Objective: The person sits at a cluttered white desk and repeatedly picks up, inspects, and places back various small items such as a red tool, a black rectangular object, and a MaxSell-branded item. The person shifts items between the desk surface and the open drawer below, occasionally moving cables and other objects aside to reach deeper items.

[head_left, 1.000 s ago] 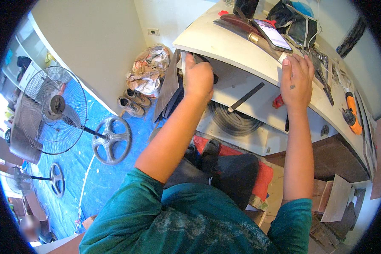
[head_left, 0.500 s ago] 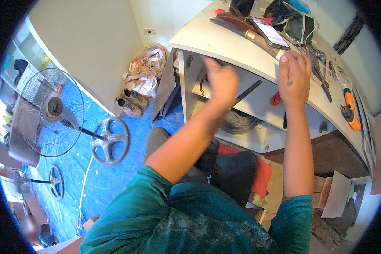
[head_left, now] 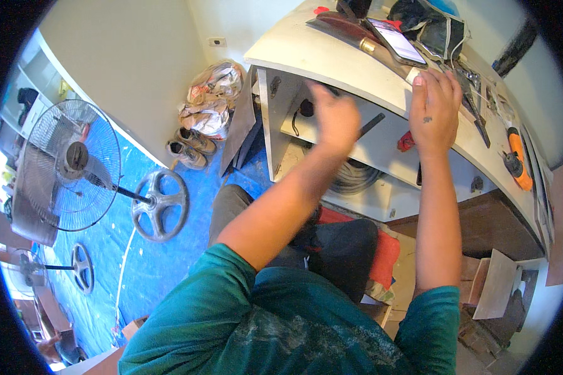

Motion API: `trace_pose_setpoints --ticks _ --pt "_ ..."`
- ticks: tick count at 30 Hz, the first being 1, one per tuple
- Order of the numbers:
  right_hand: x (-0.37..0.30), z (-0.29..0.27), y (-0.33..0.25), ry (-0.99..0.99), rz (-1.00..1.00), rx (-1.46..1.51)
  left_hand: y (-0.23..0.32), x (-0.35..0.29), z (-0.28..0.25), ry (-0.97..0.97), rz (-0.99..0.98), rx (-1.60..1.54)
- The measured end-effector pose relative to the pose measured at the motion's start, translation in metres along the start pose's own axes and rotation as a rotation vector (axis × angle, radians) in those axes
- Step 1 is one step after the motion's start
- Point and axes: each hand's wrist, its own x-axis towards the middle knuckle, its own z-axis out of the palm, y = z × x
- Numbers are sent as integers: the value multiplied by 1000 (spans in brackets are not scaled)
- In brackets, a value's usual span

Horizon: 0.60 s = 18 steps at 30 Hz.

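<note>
My left hand (head_left: pixel 336 122) is raised at the front edge of the white cabinet (head_left: pixel 275 60), before its open upper compartment. Its thumb points up and away; the other fingers are blurred and partly hidden. Close beside it, a dark bar (head_left: pixel 373 124) shows in the compartment. My right hand (head_left: pixel 436 112) lies on the cabinet top near the edge, fingers stretched out together. Its thumb is next to the whitish end of a long knife-like tool with a wooden handle (head_left: pixel 386 59) and brass collar. A phone (head_left: pixel 396 42) with a lit screen lies just beyond.
Right of my right hand lie metal hand tools (head_left: pixel 472 103) and an orange power tool (head_left: pixel 518 159). Coiled grey cable (head_left: pixel 355 178) sits on the lower shelf, a red object (head_left: pixel 406 142) above it. Shoes (head_left: pixel 192 149), bags (head_left: pixel 211 103) and a standing fan (head_left: pixel 75 159) are to the left.
My left hand has shifted slightly right and down along the cabinet edge, its thumb more raised. My right hand stays on the cabinet top. The whole view has shifted slightly.
</note>
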Motion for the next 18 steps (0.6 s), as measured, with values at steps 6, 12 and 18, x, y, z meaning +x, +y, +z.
trace_pose_setpoints --ticks 6,12,18 --pt "-2 -3 7 19 4 16 -12 6 28 124 -14 -54" --pt "2 0 -5 16 2 7 23 7 45 706 -285 -1360" --pt "-3 -4 5 14 20 19 18 -4 -5 331 -331 -2156"
